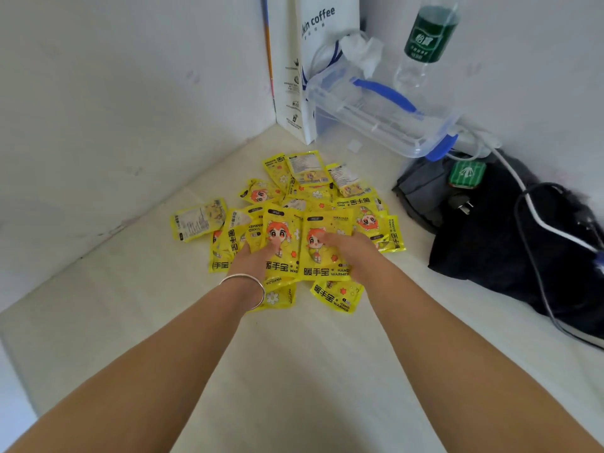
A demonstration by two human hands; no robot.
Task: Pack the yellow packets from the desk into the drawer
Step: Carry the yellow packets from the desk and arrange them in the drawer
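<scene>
Resting flat, unclenched, both hands (pixel 304 253) press yellow packets (pixel 294 220) — clear box (pixel 376 116), dark bag (pixel 496 230) beside.

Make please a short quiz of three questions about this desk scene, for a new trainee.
1. True or false: both hands rest on the heap of yellow packets.
2. Which wrist wears the silver bangle? A) left B) right C) neither
3. Fill in: the clear box with the blue handle lies beside the white paper ____.

Key:
1. True. The left hand and the right hand each lie flat on a face-up packet; neither is lifted yet.
2. A, left.
3. Bag; it stands in the corner of the desk, behind the heap.
</scene>
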